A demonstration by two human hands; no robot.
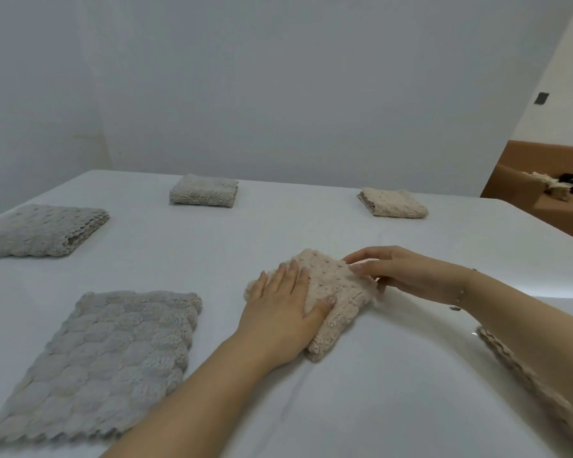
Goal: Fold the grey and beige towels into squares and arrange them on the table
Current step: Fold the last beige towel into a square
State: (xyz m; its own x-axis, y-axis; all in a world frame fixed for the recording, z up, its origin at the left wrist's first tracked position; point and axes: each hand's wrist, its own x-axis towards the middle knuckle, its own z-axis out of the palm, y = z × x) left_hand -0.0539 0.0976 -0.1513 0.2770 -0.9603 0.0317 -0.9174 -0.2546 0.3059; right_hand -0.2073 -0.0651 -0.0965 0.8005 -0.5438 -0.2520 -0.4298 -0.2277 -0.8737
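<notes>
Three grey towels [103,365], three beige towels [331,292], left hand [285,309] flat on one, right hand [407,276] grip pinching it

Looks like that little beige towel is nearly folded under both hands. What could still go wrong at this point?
1. The beige towel looks thick and fluffy; when the flat left hand lifts, the fold might spring open.
2. The right hand pinches only its far edge, so a tug could skew the square.
3. The right forearm hangs over another beige towel at the table's edge and might nudge it off.
</notes>
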